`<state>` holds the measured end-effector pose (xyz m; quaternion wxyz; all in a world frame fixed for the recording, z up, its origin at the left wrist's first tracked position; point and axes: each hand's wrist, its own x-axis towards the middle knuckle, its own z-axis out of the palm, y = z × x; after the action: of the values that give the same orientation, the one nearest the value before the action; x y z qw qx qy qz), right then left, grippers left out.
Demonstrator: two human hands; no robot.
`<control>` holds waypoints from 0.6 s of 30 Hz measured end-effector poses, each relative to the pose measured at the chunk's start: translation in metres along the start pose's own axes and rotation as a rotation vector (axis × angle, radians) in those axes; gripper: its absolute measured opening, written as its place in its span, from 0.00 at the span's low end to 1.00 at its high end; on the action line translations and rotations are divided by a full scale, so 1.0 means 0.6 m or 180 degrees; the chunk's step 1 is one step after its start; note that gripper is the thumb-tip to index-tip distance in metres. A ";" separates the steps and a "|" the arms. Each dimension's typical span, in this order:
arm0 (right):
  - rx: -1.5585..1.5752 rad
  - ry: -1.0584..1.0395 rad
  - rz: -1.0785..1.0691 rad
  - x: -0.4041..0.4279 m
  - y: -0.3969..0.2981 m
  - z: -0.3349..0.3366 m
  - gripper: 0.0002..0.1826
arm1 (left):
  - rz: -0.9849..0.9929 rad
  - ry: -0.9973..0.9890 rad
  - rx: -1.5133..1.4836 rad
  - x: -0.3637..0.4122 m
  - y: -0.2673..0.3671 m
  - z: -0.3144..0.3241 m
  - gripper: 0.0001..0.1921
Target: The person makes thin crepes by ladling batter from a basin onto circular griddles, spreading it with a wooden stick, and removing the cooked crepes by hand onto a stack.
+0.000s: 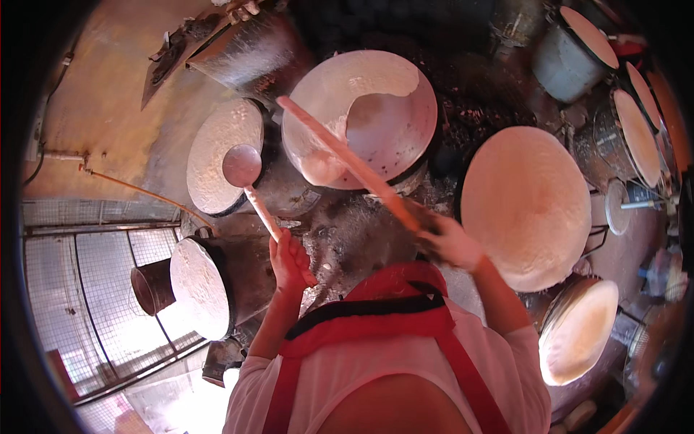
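Note:
My left hand (290, 260) grips the handle of a round-headed ladle (242, 166). The ladle's head is over the right rim of a round griddle covered with pale batter or flatbread (214, 157). My right hand (452, 241) is closed on a long wooden stick (347, 157), which slants up and left across a larger round pan (396, 146). Pale batter (374, 70) coats the pan's upper and left parts, and a thicker mass (322, 165) lies low at its left. The pan's lower right surface is bare. Whether the stick touches the batter I cannot tell.
A large round flatbread (526, 209) lies to the right, with a folded one (580, 331) below it. Another pale round (199, 287) is at the lower left, near a wire-mesh window (103, 287). A metal bucket (566, 65) and more rounds (638, 138) stand at the upper right.

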<state>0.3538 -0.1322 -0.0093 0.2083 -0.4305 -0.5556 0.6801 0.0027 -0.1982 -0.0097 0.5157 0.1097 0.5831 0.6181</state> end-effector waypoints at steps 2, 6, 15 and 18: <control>-0.1291 0.0886 -0.0989 0.054 0.039 0.117 0.28 | -0.0028 -0.0137 -0.0061 -0.008 0.008 -0.036 0.05; -0.2722 0.1236 -0.0725 0.082 0.078 0.218 0.23 | 0.0142 -0.0222 0.0116 -0.034 0.029 -0.130 0.05; -0.2462 0.1949 0.0902 -0.051 0.045 0.277 0.24 | 0.0543 -0.0282 0.0315 -0.084 0.056 -0.330 0.08; -0.2826 0.1455 0.0989 -0.011 0.058 0.340 0.24 | 0.0548 -0.0432 0.0382 -0.087 0.056 -0.340 0.09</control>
<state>0.1972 -0.2652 -0.0375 0.0183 -0.6923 -0.6603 0.2906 -0.1418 -0.3551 -0.0176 0.4915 0.2316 0.5712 0.6153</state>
